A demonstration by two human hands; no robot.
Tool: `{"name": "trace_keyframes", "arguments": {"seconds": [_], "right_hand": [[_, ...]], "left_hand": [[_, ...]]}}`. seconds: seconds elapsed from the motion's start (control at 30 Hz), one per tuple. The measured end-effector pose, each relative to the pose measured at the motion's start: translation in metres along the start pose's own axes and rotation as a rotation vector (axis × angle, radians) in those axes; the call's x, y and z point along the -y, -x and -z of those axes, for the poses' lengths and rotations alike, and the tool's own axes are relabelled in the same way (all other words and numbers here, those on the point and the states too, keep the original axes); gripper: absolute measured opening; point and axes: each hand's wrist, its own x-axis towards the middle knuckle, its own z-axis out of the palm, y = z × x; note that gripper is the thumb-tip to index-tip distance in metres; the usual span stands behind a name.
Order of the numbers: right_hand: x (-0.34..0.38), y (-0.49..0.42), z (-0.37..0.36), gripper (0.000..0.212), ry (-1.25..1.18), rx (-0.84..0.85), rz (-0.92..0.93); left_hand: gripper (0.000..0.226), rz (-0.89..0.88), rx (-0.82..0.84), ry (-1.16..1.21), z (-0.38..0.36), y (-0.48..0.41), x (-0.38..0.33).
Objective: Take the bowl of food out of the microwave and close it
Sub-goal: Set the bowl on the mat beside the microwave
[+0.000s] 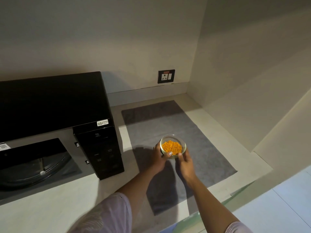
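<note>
Round clear glass bowl (173, 146), orange pasta-like food (172, 147) inside, over flat grey mat (193, 142) on pale counter (55, 204). Left hand (159, 157) and right hand (185, 163) both wrap fingers round bowl. Glossy black boxy microwave (55, 101) stands left, open.

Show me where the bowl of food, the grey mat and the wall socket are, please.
bowl of food (172, 147): head view, on the orange food inside the glass bowl.
grey mat (202, 140): head view, on bare mat right of the bowl.
wall socket (166, 76): head view, on its dark faceplate.
</note>
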Motion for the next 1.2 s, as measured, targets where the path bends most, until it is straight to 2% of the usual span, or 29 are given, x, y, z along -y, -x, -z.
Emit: {"name": "trace_keyframes", "arguments": {"seconds": [0.13,0.3,0.37,0.47,0.57,0.7,0.87,1.0,1.07,1.2], "right_hand": [[0.000,0.000,-0.002,0.041,0.057,-0.018,-0.001],[0.008,0.009,-0.005,0.042,0.189,-0.152,0.051],[0.015,0.014,-0.008,0.052,0.312,-0.251,0.069],[0.036,0.025,-0.020,0.054,0.432,-0.326,0.192],[0.064,0.037,-0.040,0.048,0.416,-0.278,0.324],[0.107,0.059,-0.071,0.045,0.403,-0.191,0.504],[0.158,0.094,-0.123,0.044,0.376,-0.139,0.746],[0.183,0.130,-0.179,0.044,0.448,0.017,0.889],[0.189,0.147,-0.206,0.045,0.530,0.115,0.934],[0.190,0.169,-0.251,0.053,0.719,0.341,0.937]], "left_hand": [[0.081,0.003,0.020,-0.049,0.005,0.000,-0.001],[0.073,0.021,0.056,-0.224,0.016,0.009,-0.010],[0.072,-0.033,0.083,-0.374,0.023,0.014,-0.012],[0.076,-0.180,0.117,-0.637,0.038,0.031,-0.019],[0.069,-0.368,0.079,-0.752,0.055,0.051,-0.036],[0.064,-0.491,0.033,-0.694,0.095,0.078,-0.073],[0.057,-0.667,-0.166,-0.709,0.169,0.126,-0.109],[0.048,-0.816,-0.394,-0.869,0.235,0.167,-0.123],[0.050,-0.736,-0.498,-0.957,0.269,0.189,-0.128],[0.061,-0.362,-0.636,-1.165,0.332,0.225,-0.134]]}}
